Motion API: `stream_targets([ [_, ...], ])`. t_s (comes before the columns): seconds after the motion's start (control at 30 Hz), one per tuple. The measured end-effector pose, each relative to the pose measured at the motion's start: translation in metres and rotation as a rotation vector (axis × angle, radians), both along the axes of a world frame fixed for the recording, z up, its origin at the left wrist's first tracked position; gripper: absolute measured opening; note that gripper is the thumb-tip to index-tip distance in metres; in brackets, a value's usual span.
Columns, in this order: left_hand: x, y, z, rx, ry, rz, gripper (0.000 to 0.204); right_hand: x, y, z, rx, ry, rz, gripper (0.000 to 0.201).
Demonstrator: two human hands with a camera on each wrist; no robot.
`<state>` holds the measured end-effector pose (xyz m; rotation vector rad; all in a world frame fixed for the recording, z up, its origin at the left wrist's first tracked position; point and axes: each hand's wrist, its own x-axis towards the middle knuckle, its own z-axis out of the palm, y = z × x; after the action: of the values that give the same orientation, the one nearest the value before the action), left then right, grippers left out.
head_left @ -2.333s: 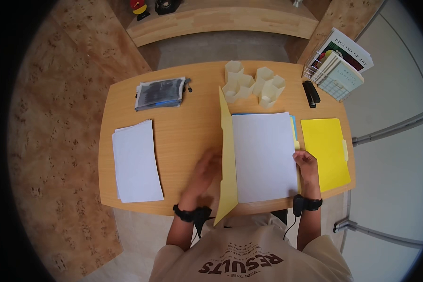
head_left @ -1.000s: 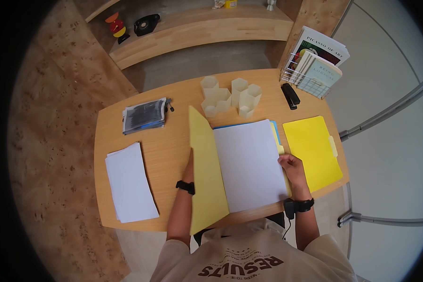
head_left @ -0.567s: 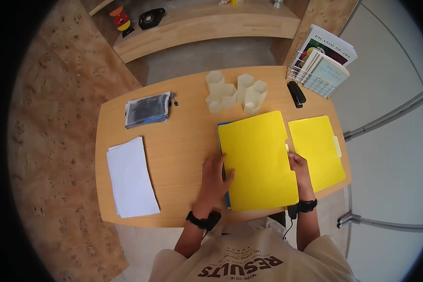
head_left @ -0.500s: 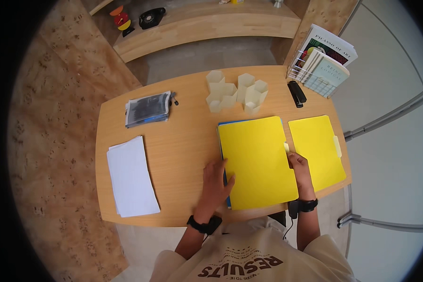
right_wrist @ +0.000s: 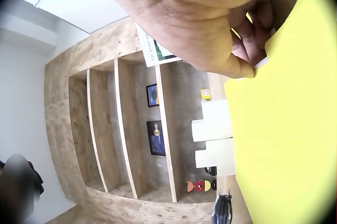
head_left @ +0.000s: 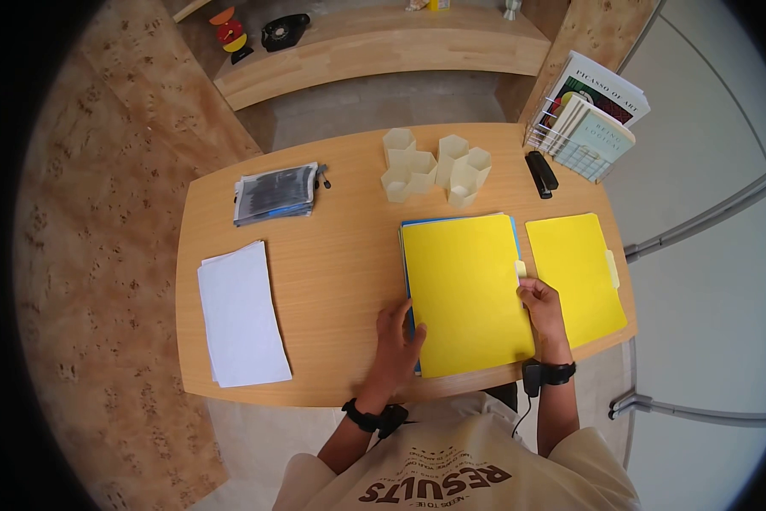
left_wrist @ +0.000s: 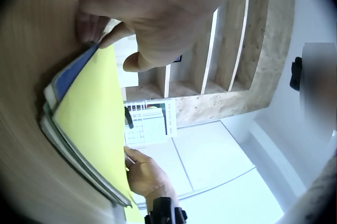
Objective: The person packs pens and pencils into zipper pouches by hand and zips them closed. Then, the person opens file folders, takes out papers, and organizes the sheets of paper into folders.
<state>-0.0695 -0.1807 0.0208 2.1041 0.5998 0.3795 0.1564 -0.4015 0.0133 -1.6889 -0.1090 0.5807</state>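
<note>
A closed yellow file folder (head_left: pixel 468 294) lies on top of a stack at the table's front, with a blue folder (left_wrist: pixel 73 72) showing from under it. My right hand (head_left: pixel 543 308) pinches the folder's right edge just below its pale tab (head_left: pixel 520 269). In the right wrist view the thumb lies at that edge, the other fingers curled below it. On the opposite side my left hand (head_left: pixel 393 341) rests with loose fingers along the stack's left edge, its thumb near the cover. The paper inside the folder is hidden.
A second yellow folder (head_left: pixel 577 279) lies to the right. White sheets (head_left: pixel 242 315) lie at the left, dark pouches (head_left: pixel 276 194) behind them. Hexagonal holders (head_left: pixel 413 170), a stapler (head_left: pixel 542 175) and a wire rack of books (head_left: pixel 583 128) stand along the back.
The left hand has folded the upright cover down over the white paper and moved to the stack's left edge. The folder has since shifted slightly into line with the stack.
</note>
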Motion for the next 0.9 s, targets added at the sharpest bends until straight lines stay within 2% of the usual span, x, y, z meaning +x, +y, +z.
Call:
stream_targets([
  [0.07,0.002,0.004,-0.009,-0.354,-0.032,0.099,0.047,-0.001,0.000,0.000,-0.001,-0.003,0.005,0.016],
  [0.1,0.003,0.006,-0.015,-0.354,-0.032,0.099,0.047,-0.001,0.001,0.001,0.013,-0.007,-0.003,0.016],
  [0.17,0.007,0.010,-0.019,-0.576,-0.063,0.226,0.038,-0.004,0.002,0.002,0.027,-0.010,-0.013,0.016],
  [0.3,0.009,0.018,0.002,-0.507,-0.094,0.211,0.030,-0.008,0.005,0.004,0.012,-0.029,-0.066,0.016],
  [0.37,0.010,0.021,0.012,-0.686,-0.180,0.144,0.033,-0.008,0.006,0.003,0.027,-0.024,-0.087,0.016],
  [0.4,0.011,0.020,0.013,-0.686,-0.182,0.145,0.033,-0.009,0.007,0.003,0.037,-0.016,-0.095,0.017],
  [0.47,0.014,0.014,0.014,-0.884,-0.208,0.051,0.036,-0.009,0.007,0.002,0.048,-0.009,-0.104,0.017],
  [0.5,0.012,0.012,0.016,-0.885,-0.208,0.049,0.036,-0.009,0.005,0.002,0.051,0.002,-0.089,0.017],
  [0.57,0.007,0.005,0.019,-0.553,0.197,-0.155,0.041,-0.006,-0.001,0.001,0.052,0.009,-0.076,0.017],
  [0.6,0.005,0.001,0.018,-0.556,0.195,-0.159,0.041,-0.005,-0.007,0.001,0.045,-0.007,-0.062,0.018],
  [0.67,0.004,-0.007,0.015,-0.639,0.007,-0.158,0.044,-0.003,-0.011,0.010,0.033,-0.030,-0.050,0.019],
  [0.73,0.001,-0.011,0.012,-0.677,-0.057,-0.156,0.046,-0.019,-0.008,0.048,0.006,-0.247,-0.160,0.028],
  [0.77,-0.001,-0.012,0.011,-0.706,-0.119,-0.151,0.048,-0.026,-0.002,0.069,0.098,-0.166,-0.218,0.035],
  [0.8,0.002,-0.013,0.017,-0.710,-0.119,-0.150,0.048,-0.027,-0.005,0.077,0.094,-0.166,-0.217,0.035],
  [0.87,0.008,-0.014,0.036,-0.743,-0.159,-0.147,0.047,-0.024,-0.017,0.085,0.184,0.008,-0.097,0.036],
  [0.9,0.012,-0.014,0.043,-0.748,-0.160,-0.148,0.047,-0.013,-0.031,0.078,0.125,-0.020,0.033,0.029],
])
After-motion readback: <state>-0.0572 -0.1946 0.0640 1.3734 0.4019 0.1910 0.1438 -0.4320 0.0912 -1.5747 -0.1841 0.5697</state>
